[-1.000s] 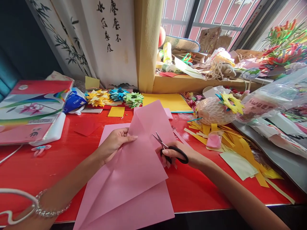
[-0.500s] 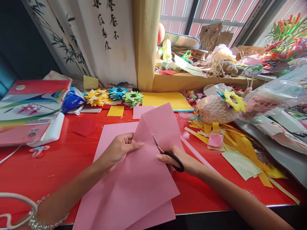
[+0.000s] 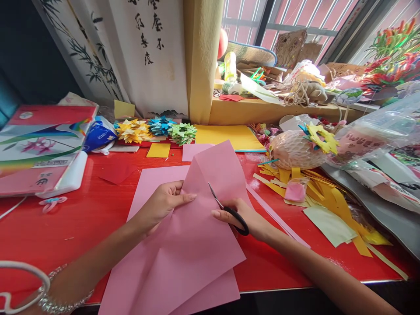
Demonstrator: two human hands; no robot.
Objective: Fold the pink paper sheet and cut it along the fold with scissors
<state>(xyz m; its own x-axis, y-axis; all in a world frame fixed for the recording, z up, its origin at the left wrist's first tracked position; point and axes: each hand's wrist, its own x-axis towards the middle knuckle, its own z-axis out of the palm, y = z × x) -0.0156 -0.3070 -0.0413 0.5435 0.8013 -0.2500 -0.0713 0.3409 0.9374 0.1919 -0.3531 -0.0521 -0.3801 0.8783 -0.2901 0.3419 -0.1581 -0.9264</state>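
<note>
A large sheet of pink paper (image 3: 197, 253) is lifted and bent in front of me. My left hand (image 3: 169, 201) pinches it between thumb and fingers near its middle. In my right hand (image 3: 241, 214) is a pair of scissors (image 3: 236, 218) with black handles, thumb through one loop. One blade shows above the pink surface, its tip pointing up and left toward the left hand; the other blade is hidden by the paper. Beneath lies more pink paper (image 3: 149, 181), reaching over the table's front edge. Thin pink strips (image 3: 278, 214) rest right of the right hand.
Several folded paper stars (image 3: 160, 127) and a yellow paper stack (image 3: 229, 136) line the back of the red table (image 3: 65, 249). Yellow paper strips (image 3: 324, 192) and a net-wrapped ball (image 3: 292, 148) crowd the right side. At the left lies a paper pack (image 3: 39, 148).
Both hands stay nearly in place, with the scissors and right hand shifted very slightly left. The view has moved a little. The pinched paper keeps almost the same shape.
</note>
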